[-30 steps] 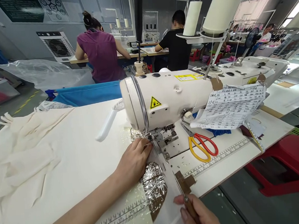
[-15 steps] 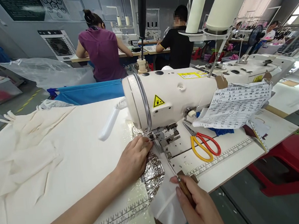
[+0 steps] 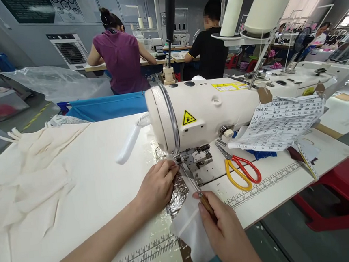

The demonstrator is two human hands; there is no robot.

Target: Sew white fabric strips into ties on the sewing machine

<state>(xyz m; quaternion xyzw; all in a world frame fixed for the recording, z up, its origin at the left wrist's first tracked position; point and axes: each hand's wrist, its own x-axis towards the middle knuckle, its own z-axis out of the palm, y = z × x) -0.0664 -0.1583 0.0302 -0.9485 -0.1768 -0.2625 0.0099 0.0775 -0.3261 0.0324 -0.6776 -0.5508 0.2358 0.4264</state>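
My left hand (image 3: 156, 186) lies on a strip of white fabric (image 3: 192, 231) at the presser foot (image 3: 185, 161) of a white sewing machine (image 3: 203, 109), its fingers curled and pressing the cloth down by the needle. Close to the table's front edge, my right hand (image 3: 228, 234) is closed round a wooden-handled awl (image 3: 202, 198). The awl's thin metal tip points toward the presser foot. The fabric hangs over the table's front edge under my right hand. A shiny silver patch (image 3: 177, 194) on the table shows between my hands.
Red-and-yellow scissors (image 3: 240, 169) lie right of the needle plate. A printed paper sheet (image 3: 282, 122) hangs from the machine. Cream fabric pieces (image 3: 34, 167) are piled at the table's left. A red stool (image 3: 342, 198) stands at the right. Two people sit at machines behind.
My right hand has moved forward and left with the awl, closer to the presser foot, and the fabric has bunched up under it. My left hand has stayed at the needle.
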